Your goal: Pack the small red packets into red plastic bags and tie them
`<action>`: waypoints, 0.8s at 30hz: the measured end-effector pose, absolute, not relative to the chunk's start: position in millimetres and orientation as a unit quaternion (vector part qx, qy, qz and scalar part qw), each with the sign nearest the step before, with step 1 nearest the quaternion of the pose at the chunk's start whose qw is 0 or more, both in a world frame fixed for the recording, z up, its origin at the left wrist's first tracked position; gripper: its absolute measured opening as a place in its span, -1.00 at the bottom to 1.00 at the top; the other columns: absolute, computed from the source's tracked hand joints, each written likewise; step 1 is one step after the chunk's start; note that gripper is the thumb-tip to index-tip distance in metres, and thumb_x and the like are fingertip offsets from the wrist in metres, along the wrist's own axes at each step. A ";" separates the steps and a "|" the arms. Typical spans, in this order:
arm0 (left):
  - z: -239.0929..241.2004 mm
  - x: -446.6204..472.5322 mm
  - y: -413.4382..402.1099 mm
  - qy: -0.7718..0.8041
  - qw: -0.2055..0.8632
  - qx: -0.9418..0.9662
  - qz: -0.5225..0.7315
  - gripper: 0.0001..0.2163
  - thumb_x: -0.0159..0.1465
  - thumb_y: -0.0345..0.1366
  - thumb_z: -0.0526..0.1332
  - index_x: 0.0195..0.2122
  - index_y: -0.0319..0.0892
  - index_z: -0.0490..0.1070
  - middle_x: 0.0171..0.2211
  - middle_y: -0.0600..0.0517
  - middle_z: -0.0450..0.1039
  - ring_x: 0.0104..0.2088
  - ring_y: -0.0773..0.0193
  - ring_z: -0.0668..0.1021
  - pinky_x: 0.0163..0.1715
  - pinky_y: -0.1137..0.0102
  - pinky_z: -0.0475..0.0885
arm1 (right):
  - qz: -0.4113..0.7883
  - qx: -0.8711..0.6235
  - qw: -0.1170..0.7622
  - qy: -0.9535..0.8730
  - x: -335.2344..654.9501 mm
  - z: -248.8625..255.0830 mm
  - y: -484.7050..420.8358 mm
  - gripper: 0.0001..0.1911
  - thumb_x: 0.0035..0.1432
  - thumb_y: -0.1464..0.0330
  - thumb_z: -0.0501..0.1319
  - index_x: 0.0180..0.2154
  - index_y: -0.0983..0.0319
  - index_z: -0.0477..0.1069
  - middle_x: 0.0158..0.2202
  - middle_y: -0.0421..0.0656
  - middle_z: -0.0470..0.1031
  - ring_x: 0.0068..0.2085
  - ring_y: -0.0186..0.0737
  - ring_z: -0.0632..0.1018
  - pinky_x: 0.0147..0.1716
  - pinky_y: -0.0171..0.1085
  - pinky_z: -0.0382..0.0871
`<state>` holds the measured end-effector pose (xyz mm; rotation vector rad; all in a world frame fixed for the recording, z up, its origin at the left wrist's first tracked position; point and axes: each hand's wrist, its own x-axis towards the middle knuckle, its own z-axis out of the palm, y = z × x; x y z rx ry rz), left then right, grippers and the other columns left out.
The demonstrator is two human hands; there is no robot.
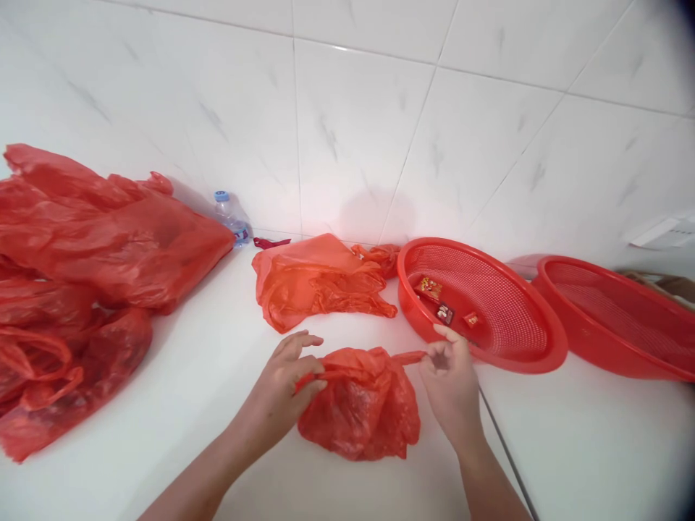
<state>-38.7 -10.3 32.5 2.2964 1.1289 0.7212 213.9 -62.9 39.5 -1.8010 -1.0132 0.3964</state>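
A small red plastic bag sits on the white tabletop in front of me, its top gathered. My left hand pinches one twisted handle of it between thumb and fingers. At the other side, my right hand grips the opposite handle, which is stretched out towards it. What is inside the bag cannot be made out. Just beyond it lies a flattened orange-red plastic bag. Close to my right hand stands a red plastic basket with a few small snack packets in it.
Large filled red plastic bags are piled on the left. A plastic bottle with a blue cap stands by the tiled wall. A second red basket is at the right. A dark seam crosses the table.
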 end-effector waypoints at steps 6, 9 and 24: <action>26.0 -85.4 -5.0 0.439 0.196 0.848 0.223 -0.86 0.25 -0.29 0.11 -0.39 -0.07 0.45 0.08 -0.05 0.32 0.17 0.01 0.28 -0.04 0.14 0.41 | 0.078 -0.820 0.369 -0.431 222.3 28.5 -84.1 -0.49 -0.01 0.34 0.10 0.04 0.15 0.23 -0.31 -0.20 0.42 -0.35 -0.22 0.47 -0.35 -0.26 0.33; 26.7 -96.9 -9.1 0.438 0.193 0.855 0.201 -0.86 0.25 -0.26 0.11 -0.38 -0.05 0.44 0.09 -0.03 0.31 0.19 0.01 0.26 -0.02 0.12 0.40 | 0.071 -0.840 0.344 -0.414 220.1 26.3 -89.3 -0.52 0.00 0.33 0.08 0.03 0.15 0.26 -0.29 -0.19 0.44 -0.35 -0.20 0.49 -0.36 -0.24 0.32; 57.5 -50.5 -33.1 0.397 0.265 0.831 0.285 -0.63 0.14 -0.36 0.25 -0.01 -0.01 0.34 0.13 -0.09 0.25 0.12 0.06 0.34 -0.02 0.19 0.41 | 0.229 -0.779 0.450 -0.372 239.8 -6.4 -106.0 -0.54 0.01 0.07 0.19 -0.11 0.21 0.36 -0.15 -0.08 0.48 -0.20 -0.13 0.51 -0.26 -0.26 0.40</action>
